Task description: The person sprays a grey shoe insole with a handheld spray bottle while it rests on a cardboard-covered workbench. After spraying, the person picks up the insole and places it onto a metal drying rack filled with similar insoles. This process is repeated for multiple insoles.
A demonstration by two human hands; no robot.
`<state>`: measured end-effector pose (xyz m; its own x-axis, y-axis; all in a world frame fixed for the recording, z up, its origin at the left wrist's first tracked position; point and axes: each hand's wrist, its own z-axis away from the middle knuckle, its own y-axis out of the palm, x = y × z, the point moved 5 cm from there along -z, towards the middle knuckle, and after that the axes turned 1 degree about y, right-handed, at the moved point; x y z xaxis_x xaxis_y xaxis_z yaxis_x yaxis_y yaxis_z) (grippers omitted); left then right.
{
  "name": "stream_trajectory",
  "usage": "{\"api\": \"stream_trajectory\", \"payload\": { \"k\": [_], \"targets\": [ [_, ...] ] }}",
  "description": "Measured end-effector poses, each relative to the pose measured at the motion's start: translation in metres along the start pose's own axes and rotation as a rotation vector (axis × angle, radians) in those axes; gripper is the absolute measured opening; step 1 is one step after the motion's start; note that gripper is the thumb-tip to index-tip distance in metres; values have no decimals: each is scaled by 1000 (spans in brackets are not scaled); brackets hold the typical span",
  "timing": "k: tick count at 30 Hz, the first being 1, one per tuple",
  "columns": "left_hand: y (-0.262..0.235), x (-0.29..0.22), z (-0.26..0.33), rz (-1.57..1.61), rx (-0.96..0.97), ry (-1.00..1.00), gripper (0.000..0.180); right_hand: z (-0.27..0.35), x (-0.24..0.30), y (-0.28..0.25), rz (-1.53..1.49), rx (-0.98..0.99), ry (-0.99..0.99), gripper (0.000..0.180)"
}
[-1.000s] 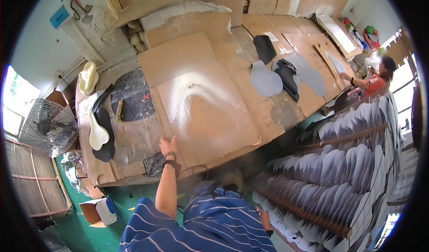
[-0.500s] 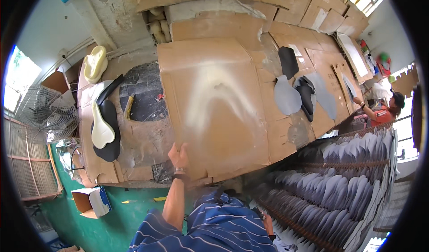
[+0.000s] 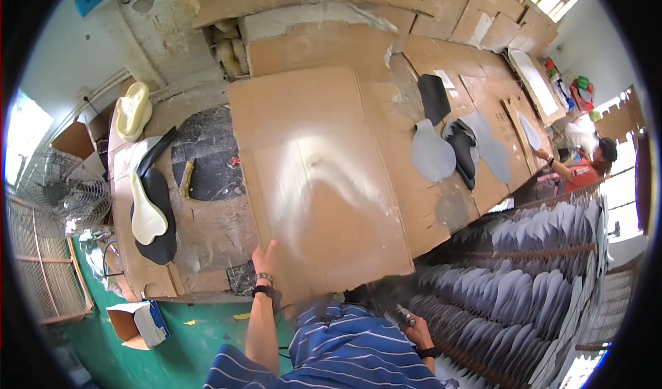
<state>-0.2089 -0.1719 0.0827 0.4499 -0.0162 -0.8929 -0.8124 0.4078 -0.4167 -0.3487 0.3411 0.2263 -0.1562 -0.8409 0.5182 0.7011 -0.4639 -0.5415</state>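
A large brown cardboard sheet point(image 3: 296, 103) lies on the bench in front of me, marked with a pale, powdery horseshoe-shaped band. My left hand point(image 3: 265, 259) is closed on the sheet's near left edge. Low on the right, beside the striped shirt, my right hand point(image 3: 418, 332) grips a small dark metal tool, apparently a spray gun point(image 3: 403, 314); part of it is hidden by the fingers. To the left lie a cream saddle-shaped piece point(image 3: 148, 217) and a black saddle-shaped piece point(image 3: 163, 243). Grey cut pieces point(image 3: 433, 151) and black pieces point(image 3: 434, 98) rest on the right.
Racks of hanging grey pieces point(image 3: 524, 285) stand close on my right. Another person point(image 3: 586, 172) works at the bench's far right end. A wire fan point(image 3: 69, 189) stands at left; an opened box point(image 3: 138, 325) lies on the green floor. A cream molded piece point(image 3: 133, 111) sits far left.
The cardboard sheet has slid nearer to me, with my left hand at its edge. My right hand has risen further into view with the tool. The whole view has shifted slightly.
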Motion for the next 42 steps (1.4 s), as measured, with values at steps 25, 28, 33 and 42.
{"api": "stream_trajectory", "payload": {
  "k": [25, 28, 33, 42],
  "targets": [
    [-16, -48, -60, 32, -123, -155, 45, -58, 16, -33, -55, -3, -56, 28],
    [-7, -39, -68, -272, -176, -188, 42, -46, 19, -39, -98, -41, -58, 41],
    [-8, -43, -61, -147, -145, -105, 46, -40, 18, -50, -210, -57, -42, 51],
    [-31, -53, -72, -172, 46, -102, 57, -83, 26, -97, -300, -279, -230, 44]
  ]
}}
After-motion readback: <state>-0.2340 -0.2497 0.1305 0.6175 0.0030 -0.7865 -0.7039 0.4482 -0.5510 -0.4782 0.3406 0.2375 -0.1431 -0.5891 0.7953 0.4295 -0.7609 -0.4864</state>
